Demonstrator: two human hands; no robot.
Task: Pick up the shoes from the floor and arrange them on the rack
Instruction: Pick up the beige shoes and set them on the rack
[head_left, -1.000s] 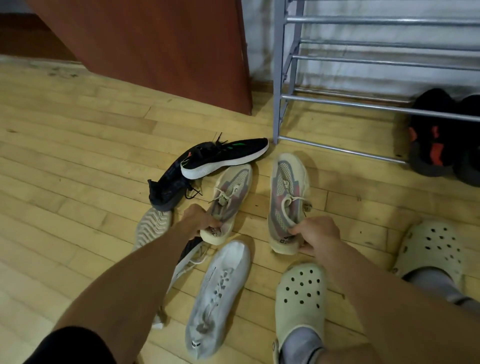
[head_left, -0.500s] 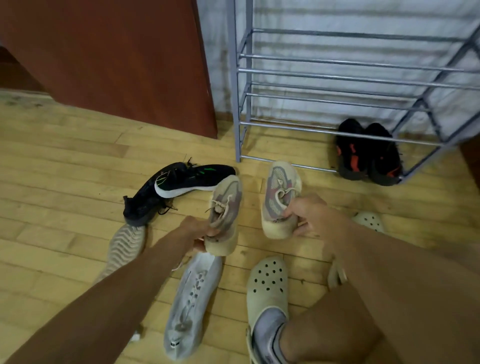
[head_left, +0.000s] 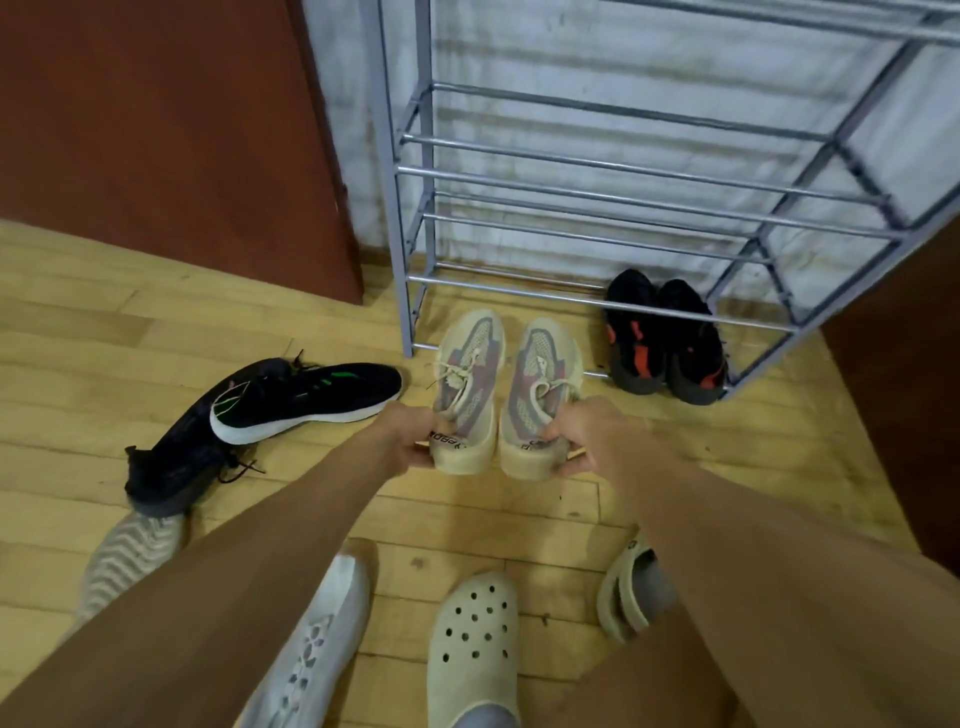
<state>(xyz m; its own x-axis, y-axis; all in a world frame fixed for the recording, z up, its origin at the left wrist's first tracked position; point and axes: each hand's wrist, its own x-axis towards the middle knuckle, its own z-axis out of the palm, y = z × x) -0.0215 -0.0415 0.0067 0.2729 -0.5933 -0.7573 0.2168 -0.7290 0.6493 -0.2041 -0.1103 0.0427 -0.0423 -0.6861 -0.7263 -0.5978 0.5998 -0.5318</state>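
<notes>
Mesh-cloth shoes (head_left: 470, 379), shiny metal rack (head_left: 613, 200), matt wood floor (head_left: 130, 322)

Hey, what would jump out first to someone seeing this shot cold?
Dead centre, beige sneakers are held side by side, the left hand gripping one heel and the right hand the other, toes toward the grey metal rack. A black-and-red pair sits at the rack's bottom right; black sneakers lie tumbled on the floor at left.
</notes>
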